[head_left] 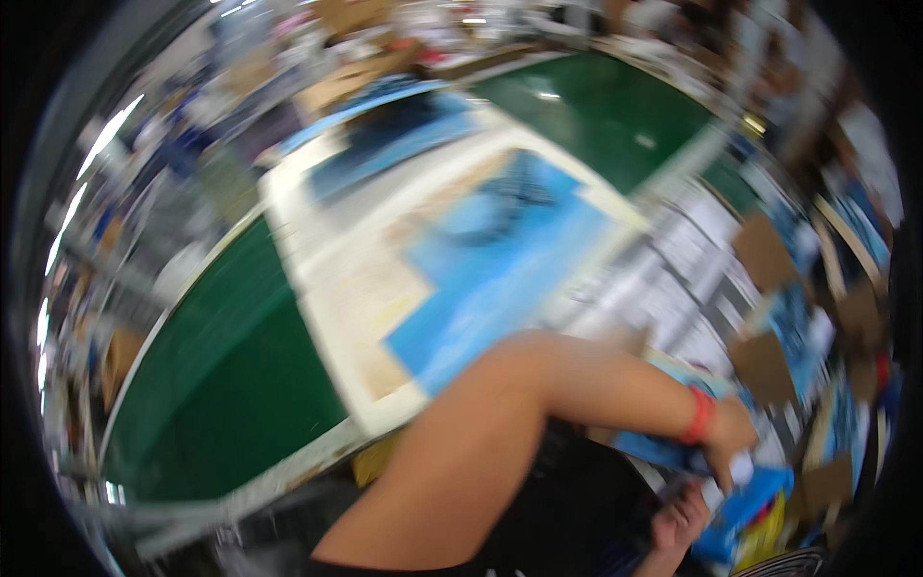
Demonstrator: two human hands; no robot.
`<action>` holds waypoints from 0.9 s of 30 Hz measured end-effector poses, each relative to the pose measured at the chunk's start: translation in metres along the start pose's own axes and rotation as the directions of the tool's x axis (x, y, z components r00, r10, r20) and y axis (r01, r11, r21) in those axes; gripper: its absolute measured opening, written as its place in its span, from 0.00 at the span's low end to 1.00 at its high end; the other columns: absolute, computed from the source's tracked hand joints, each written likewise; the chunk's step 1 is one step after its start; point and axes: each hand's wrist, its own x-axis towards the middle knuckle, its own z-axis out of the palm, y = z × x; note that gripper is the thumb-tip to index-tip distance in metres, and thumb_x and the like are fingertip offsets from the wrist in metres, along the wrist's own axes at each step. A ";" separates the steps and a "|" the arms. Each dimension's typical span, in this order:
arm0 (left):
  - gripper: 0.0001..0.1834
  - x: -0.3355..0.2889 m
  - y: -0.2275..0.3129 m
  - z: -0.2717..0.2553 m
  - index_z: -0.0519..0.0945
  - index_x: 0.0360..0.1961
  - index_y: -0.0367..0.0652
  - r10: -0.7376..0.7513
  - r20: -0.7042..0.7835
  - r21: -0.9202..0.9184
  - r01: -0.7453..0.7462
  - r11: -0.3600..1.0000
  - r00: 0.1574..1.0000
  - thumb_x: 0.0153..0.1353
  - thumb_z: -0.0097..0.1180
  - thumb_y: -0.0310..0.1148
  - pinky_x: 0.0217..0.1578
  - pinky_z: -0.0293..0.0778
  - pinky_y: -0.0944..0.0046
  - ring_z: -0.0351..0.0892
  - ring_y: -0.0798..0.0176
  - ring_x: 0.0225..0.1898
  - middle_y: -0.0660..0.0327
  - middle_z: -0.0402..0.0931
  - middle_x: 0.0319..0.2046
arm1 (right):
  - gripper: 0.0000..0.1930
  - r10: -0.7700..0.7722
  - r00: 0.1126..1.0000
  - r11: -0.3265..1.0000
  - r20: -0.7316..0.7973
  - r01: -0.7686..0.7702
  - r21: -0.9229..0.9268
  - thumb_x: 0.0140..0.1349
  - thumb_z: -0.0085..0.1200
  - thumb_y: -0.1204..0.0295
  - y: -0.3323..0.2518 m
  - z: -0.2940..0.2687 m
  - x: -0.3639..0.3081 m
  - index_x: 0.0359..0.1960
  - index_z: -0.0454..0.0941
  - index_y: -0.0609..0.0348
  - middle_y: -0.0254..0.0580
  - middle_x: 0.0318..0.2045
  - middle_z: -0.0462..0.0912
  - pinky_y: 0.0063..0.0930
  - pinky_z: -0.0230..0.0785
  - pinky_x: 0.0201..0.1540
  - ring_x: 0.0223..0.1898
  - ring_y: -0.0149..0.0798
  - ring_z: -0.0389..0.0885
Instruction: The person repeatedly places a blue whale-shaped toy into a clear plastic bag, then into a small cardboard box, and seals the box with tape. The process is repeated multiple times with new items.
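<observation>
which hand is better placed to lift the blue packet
Left, probably: the left hand sits on top of the blue packet, while the right hand is lower, beside it. Blur hides the grips.

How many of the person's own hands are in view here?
2. The left hand, a red band at its wrist, reaches across onto a blue item at lower right. The right hand sits below it, also at that item. Motion blur hides the grips.
</observation>
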 end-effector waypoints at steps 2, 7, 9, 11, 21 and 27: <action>0.50 -0.008 -0.002 0.002 0.85 0.52 0.46 -0.036 -0.064 -0.036 0.034 0.999 0.997 0.39 0.63 0.78 0.56 0.66 0.43 0.81 0.43 0.54 0.53 0.86 0.46 | 0.17 0.081 0.989 0.997 0.124 -0.080 -0.011 0.79 0.41 0.65 -0.015 -0.026 0.011 0.52 0.75 0.68 0.35 0.31 0.76 0.21 0.71 0.27 0.23 0.30 0.75; 0.51 -0.002 -0.005 0.001 0.84 0.55 0.45 -0.068 0.045 -0.045 0.070 0.997 0.997 0.40 0.61 0.77 0.57 0.62 0.41 0.80 0.43 0.53 0.51 0.85 0.47 | 0.14 -0.754 0.653 0.038 0.075 0.158 -0.987 0.71 0.58 0.64 0.062 0.035 0.007 0.48 0.78 0.62 0.38 0.31 0.79 0.26 0.70 0.27 0.24 0.27 0.74; 0.52 0.001 -0.005 -0.003 0.85 0.54 0.44 -0.047 0.094 -0.020 0.049 0.999 0.995 0.42 0.59 0.79 0.58 0.62 0.35 0.79 0.41 0.55 0.50 0.85 0.49 | 0.12 -0.733 0.608 -0.385 0.304 -0.003 -0.923 0.71 0.57 0.66 0.052 0.031 0.003 0.45 0.76 0.63 0.39 0.31 0.80 0.28 0.71 0.28 0.25 0.30 0.76; 0.47 0.000 -0.001 -0.005 0.86 0.49 0.44 -0.053 0.094 0.015 0.052 0.999 0.994 0.41 0.62 0.76 0.54 0.66 0.44 0.81 0.43 0.50 0.51 0.86 0.41 | 0.09 -0.487 0.581 -0.819 0.652 -0.044 -0.572 0.71 0.55 0.69 0.049 0.030 -0.001 0.39 0.75 0.63 0.41 0.29 0.80 0.33 0.74 0.29 0.26 0.38 0.80; 0.43 -0.027 -0.006 -0.013 0.79 0.57 0.44 -0.068 -0.047 -0.093 0.063 0.994 0.997 0.47 0.66 0.64 0.48 0.72 0.43 0.77 0.35 0.48 0.39 0.81 0.42 | 0.04 -0.504 0.573 -0.826 0.646 -0.100 -0.555 0.66 0.56 0.76 0.048 0.039 0.016 0.37 0.81 0.64 0.52 0.26 0.83 0.38 0.73 0.29 0.25 0.50 0.83; 0.46 -0.033 0.017 -0.033 0.77 0.63 0.47 -0.095 0.002 -0.080 0.095 0.992 0.995 0.47 0.70 0.64 0.45 0.76 0.51 0.81 0.42 0.42 0.43 0.81 0.39 | 0.07 -0.580 0.813 0.313 -0.044 0.173 -0.934 0.72 0.52 0.72 0.039 0.036 0.006 0.42 0.76 0.64 0.40 0.25 0.80 0.17 0.65 0.21 0.20 0.26 0.74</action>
